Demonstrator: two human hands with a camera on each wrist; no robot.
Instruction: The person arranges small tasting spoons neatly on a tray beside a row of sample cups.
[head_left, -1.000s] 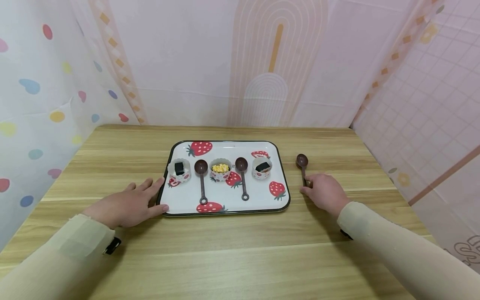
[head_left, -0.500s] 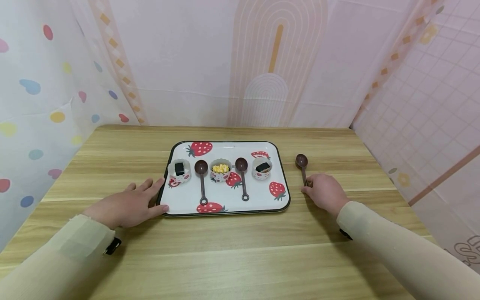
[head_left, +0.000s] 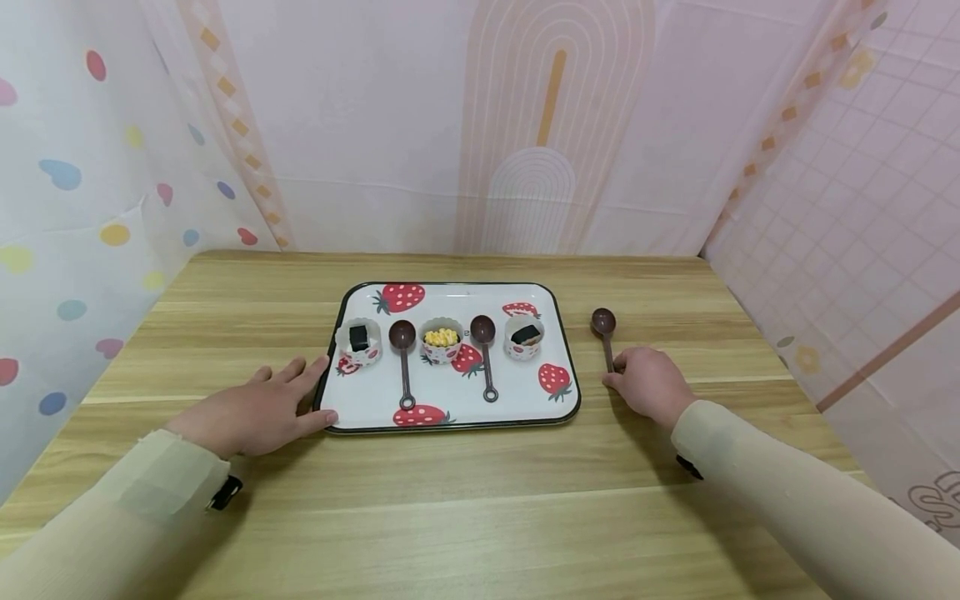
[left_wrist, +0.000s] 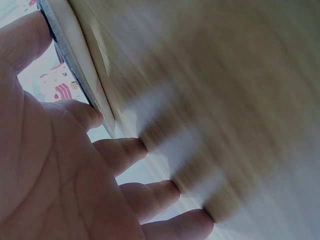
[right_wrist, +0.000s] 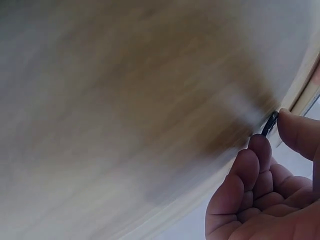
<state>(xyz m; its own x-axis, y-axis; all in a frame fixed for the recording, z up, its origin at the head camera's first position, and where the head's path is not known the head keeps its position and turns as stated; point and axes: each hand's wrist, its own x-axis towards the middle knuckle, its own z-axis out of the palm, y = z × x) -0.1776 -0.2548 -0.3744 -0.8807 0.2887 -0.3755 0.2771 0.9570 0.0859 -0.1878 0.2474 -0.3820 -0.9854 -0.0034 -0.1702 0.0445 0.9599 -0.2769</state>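
Note:
Thumb and index finger of my right hand pinch the handle of a dark brown spoon, whose round bowl points away from me on the table right of the tray. In the right wrist view the handle's dark end shows between the fingertips. My left hand lies with spread fingers at the tray's left edge, thumb and index touching its rim. The white strawberry tray carries two more brown spoons between three paper cups.
The outer cups hold dark-topped pieces of food; yellow bits fill the middle one. Everything stands on a wooden table. Patterned curtains hang behind the table and at both sides.
The right hand and the spoon it pinches have hardly moved, at most a slight shift. My left hand and the tray stay where they were.

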